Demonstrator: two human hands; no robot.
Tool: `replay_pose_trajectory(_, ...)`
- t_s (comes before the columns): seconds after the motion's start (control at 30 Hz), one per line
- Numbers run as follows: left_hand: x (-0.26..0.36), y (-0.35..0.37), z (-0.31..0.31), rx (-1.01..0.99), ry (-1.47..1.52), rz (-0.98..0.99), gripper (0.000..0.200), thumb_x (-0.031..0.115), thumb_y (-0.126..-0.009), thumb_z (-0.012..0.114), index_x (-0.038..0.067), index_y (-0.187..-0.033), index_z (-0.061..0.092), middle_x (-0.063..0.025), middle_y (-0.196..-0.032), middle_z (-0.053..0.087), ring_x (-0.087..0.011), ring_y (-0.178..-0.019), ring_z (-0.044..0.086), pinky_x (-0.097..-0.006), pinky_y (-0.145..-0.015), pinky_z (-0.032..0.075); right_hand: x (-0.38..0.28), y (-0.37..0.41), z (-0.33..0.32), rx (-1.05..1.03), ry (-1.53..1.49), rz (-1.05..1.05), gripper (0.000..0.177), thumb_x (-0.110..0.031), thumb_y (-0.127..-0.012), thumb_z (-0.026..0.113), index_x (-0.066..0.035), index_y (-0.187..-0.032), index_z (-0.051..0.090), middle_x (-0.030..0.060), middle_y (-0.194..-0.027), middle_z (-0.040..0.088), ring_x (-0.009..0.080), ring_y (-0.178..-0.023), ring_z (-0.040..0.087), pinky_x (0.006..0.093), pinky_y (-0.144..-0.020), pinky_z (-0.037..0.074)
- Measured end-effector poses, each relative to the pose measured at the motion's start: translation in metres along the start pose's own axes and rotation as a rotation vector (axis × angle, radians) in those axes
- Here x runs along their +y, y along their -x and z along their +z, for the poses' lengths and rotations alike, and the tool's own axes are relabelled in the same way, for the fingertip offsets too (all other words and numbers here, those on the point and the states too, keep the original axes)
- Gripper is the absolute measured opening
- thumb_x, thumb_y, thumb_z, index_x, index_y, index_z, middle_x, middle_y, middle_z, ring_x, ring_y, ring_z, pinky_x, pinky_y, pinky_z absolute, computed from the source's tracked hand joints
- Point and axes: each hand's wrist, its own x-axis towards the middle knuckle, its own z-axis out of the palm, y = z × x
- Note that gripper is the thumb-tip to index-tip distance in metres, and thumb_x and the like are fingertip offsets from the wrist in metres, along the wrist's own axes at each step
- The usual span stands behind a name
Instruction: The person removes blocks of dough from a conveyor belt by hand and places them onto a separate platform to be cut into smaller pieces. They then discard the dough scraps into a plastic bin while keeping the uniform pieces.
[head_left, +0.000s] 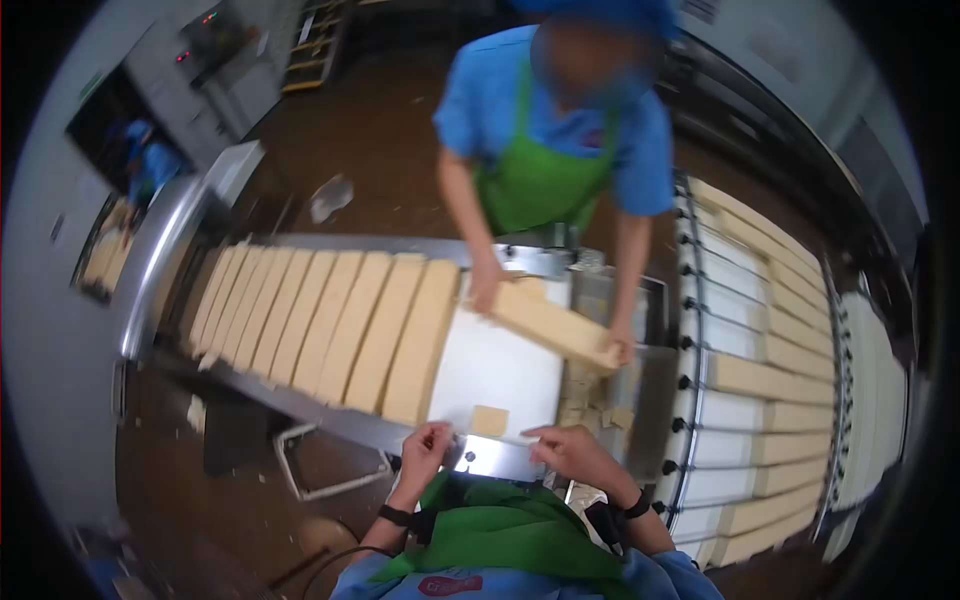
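My left hand (pixel 428 448) is at the near metal edge of the conveyor, its fingers curled together; whatever they may hold is hidden. To its right, my right hand (pixel 577 456) reaches over the same edge with its index finger stretched out, and nothing shows in it. Between the two hands a small square pale-yellow piece (pixel 490 420) lies on the white belt (pixel 490 370). Across the belt, a co-worker in a green apron grips a long pale-yellow block (pixel 555 325) by both ends, holding it at a slant.
Long pale-yellow blocks (pixel 330 325) stand side by side on the conveyor to the left. A metal bin (pixel 655 390) with broken pieces is at the belt's right end. Farther right, a rack (pixel 683 383) carries more blocks. A white frame (pixel 335 490) stands below left.
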Motion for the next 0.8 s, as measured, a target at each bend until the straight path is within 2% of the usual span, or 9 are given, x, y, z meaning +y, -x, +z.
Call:
replay_pose_trajectory(0.03,-0.014,-0.001,-0.004,0.233,-0.114,0.042,0.036,0.010,-0.085,0.072,-0.001,-0.117,0.061,-0.0098,-0.096,0.064,-0.0198,-0.086,0.061,-0.0329,-0.077,0.050,-0.001,-0.015,0.006,0.054,0.089,-0.093,0.029,-0.015,-0.091,0.062,-0.003,-0.117,0.065,0.0163,-0.094,0.070,0.0275,-0.083,0.069,0.0363,-0.078,0.054)
replay_pose_trajectory(0.07,-0.014,0.001,-0.007,0.381,-0.238,0.075,0.043,0.010,-0.083,0.072,-0.001,-0.122,0.056,-0.0141,-0.103,0.059,-0.0250,-0.093,0.059,-0.0356,-0.081,0.049,-0.001,-0.030,0.009,0.124,0.175,-0.186,0.029,-0.016,-0.091,0.062,-0.002,-0.117,0.065,0.0180,-0.095,0.069,0.0301,-0.085,0.068,0.0377,-0.079,0.053)
replay_pose_trajectory(0.13,-0.016,-0.003,-0.012,0.638,-0.499,0.141,0.059,0.010,-0.080,0.074,-0.003,-0.130,0.048,-0.0226,-0.116,0.050,-0.0354,-0.107,0.054,-0.0411,-0.091,0.046,0.003,-0.075,0.019,0.115,0.163,-0.281,0.035,-0.015,-0.089,0.064,-0.001,-0.121,0.061,0.0216,-0.106,0.064,0.0360,-0.098,0.062,0.0403,-0.087,0.050)
replay_pose_trajectory(0.23,-0.007,-0.013,-0.015,0.569,-0.550,0.094,0.076,0.014,-0.076,0.077,-0.004,-0.137,0.036,-0.0276,-0.125,0.036,-0.0453,-0.117,0.042,-0.0474,-0.100,0.039,0.016,-0.170,0.024,0.299,0.375,-0.429,0.043,-0.010,-0.083,0.067,0.003,-0.122,0.057,0.0212,-0.107,0.056,0.0375,-0.102,0.053,0.0426,-0.091,0.045)
replay_pose_trajectory(0.37,0.000,-0.033,-0.012,0.465,-0.432,0.137,0.079,0.015,-0.075,0.079,-0.007,-0.137,0.034,-0.0279,-0.122,0.037,-0.0457,-0.112,0.047,-0.0466,-0.097,0.043,0.034,-0.292,0.019,0.429,0.557,-0.412,0.042,-0.015,-0.080,0.070,0.003,-0.117,0.059,0.0175,-0.109,0.054,0.0336,-0.105,0.051,0.0438,-0.091,0.042)
replay_pose_trajectory(0.4,0.003,-0.036,-0.011,0.449,-0.486,0.130,0.080,0.014,-0.074,0.080,-0.006,-0.137,0.035,-0.0278,-0.122,0.037,-0.0459,-0.110,0.048,-0.0464,-0.095,0.045,0.039,-0.313,0.019,0.452,0.609,-0.423,0.043,-0.016,-0.080,0.070,0.002,-0.117,0.059,0.0168,-0.109,0.054,0.0327,-0.106,0.050,0.0441,-0.091,0.041)
replay_pose_trajectory(0.43,0.006,-0.037,-0.011,0.437,-0.481,0.114,0.080,0.014,-0.074,0.080,-0.006,-0.137,0.035,-0.0278,-0.122,0.037,-0.0459,-0.110,0.048,-0.0464,-0.095,0.045,0.041,-0.327,0.020,0.476,0.662,-0.436,0.043,-0.018,-0.079,0.071,0.002,-0.116,0.060,0.0161,-0.109,0.054,0.0318,-0.107,0.050,0.0443,-0.092,0.039)
replay_pose_trajectory(0.63,0.015,-0.040,-0.010,0.364,-0.507,0.035,0.089,0.016,-0.071,0.083,-0.007,-0.139,0.030,-0.0279,-0.124,0.037,-0.0461,-0.111,0.048,-0.0463,-0.093,0.045,0.038,-0.364,0.025,0.449,0.825,-0.141,0.043,-0.031,-0.080,0.070,-0.002,-0.111,0.062,0.0134,-0.108,0.056,0.0290,-0.106,0.050,0.0468,-0.089,0.036)
replay_pose_trajectory(0.8,0.018,-0.049,-0.003,0.360,-0.613,-0.011,0.091,0.017,-0.068,0.084,-0.005,-0.139,0.031,-0.0249,-0.125,0.037,-0.0441,-0.112,0.048,-0.0472,-0.094,0.044,0.040,-0.365,0.031,0.400,0.826,-0.121,0.044,-0.033,-0.079,0.070,-0.001,-0.110,0.064,0.0136,-0.106,0.058,0.0298,-0.107,0.051,0.0474,-0.089,0.036)
